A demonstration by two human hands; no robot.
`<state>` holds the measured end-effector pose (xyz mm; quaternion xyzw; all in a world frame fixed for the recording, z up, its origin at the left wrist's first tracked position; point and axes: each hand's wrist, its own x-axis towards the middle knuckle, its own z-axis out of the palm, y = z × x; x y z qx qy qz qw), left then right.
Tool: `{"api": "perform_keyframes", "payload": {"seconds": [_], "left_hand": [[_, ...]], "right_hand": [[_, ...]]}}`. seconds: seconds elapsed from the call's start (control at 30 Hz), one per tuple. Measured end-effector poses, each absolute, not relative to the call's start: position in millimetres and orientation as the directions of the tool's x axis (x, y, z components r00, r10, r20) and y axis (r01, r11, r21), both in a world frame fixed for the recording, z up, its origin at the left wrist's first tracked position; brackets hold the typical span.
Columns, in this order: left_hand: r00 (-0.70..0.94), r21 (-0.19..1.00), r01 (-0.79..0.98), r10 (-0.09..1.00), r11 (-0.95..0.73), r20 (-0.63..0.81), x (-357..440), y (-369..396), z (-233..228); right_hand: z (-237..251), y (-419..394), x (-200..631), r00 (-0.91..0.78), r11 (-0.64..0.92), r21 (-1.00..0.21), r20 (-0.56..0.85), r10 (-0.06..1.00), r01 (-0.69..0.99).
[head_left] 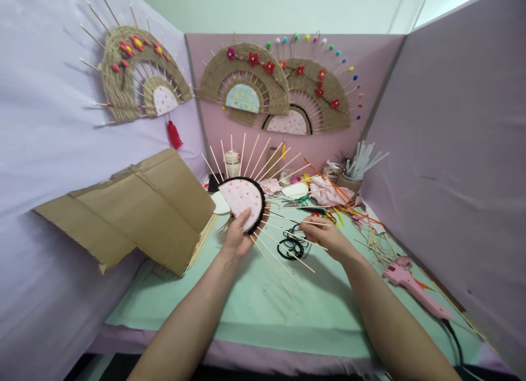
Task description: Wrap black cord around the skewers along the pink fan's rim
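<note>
My left hand (239, 230) grips the lower edge of a half-round fan (242, 197), its thumb on the pink spotted face. Black cord edges the fan's curve, and thin wooden sticks (267, 163) radiate from it. Among the sticks on the right, my right hand (322, 234) is closed in a pinch, its fingertips on what looks like the thin black cord. Below that hand a loose coil of black cord (291, 248) lies on the green tablecloth (263, 299), with loops rising toward the fingers. The fan is held tilted above the table.
A pink glue gun (415, 288) lies at the right, its cable running off the front. Folded cardboard (135, 205) leans at the left. Scissors (302, 202), pink cloth (331, 192) and a pot of white strips (361, 161) stand farther back. Finished fans (246, 57) hang behind.
</note>
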<state>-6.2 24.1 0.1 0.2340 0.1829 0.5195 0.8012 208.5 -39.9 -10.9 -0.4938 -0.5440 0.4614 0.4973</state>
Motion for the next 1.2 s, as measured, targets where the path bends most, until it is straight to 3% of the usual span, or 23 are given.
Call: {"api": "perform_keyframes", "payload": {"seconds": [0.3,0.5,0.6,0.67,0.83,1.2], "left_hand": [[0.314,0.566,-0.769,0.947,0.298,-0.071,-7,29,-1],[0.305,0.552,-0.779,0.949,0.296,-0.078,-7,30,-2],[0.301,0.539,-0.792,0.951,0.288,-0.066,-8,31,-1],[0.307,0.518,-0.805,0.950,0.291,-0.057,-9,31,1],[0.327,0.469,-0.826,0.943,0.313,-0.055,-10,30,3],[0.620,0.402,-0.729,0.783,0.554,0.045,-1,6,4]], "right_hand": [[7,-55,242,0.130,0.258,-0.935,0.232,0.964,-0.245],[4,-61,245,0.006,0.273,-0.919,0.283,0.959,-0.284],[2,-62,248,-0.114,0.173,-0.970,0.194,0.974,-0.173],[2,-62,248,-0.197,0.098,-0.995,0.096,0.976,-0.001],[1,-58,234,-0.371,0.079,-0.911,-0.085,0.925,0.405],[-24,-56,177,-0.540,0.178,-0.827,-0.171,0.824,0.533]]}}
